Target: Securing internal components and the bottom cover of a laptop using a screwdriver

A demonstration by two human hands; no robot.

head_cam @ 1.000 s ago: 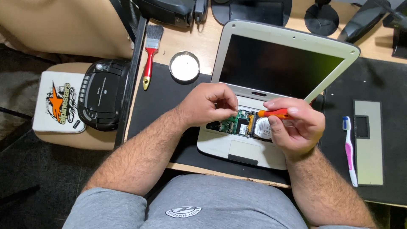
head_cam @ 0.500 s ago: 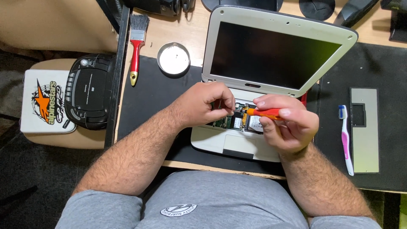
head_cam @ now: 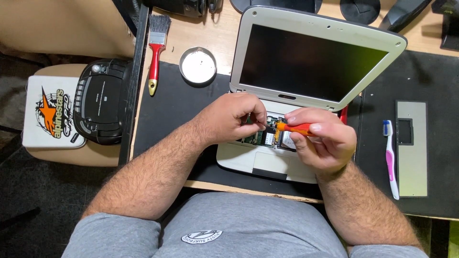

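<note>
Orange screwdriver (head_cam: 292, 128) pinched in right hand (head_cam: 321, 141) grip.

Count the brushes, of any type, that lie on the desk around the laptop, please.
2. A red-handled paintbrush lies left of the round metal tin. A pink and white toothbrush lies on the black mat, right of the right hand. Others may be hidden.

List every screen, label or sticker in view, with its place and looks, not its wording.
Laptop screen: upright behind both hands, dark rectangle in a rounded grey frame.
Sticker: far left, on a white box beside the black radio; orange star with black lettering.
Shirt logo: bottom centre, small white oval on grey.
</note>
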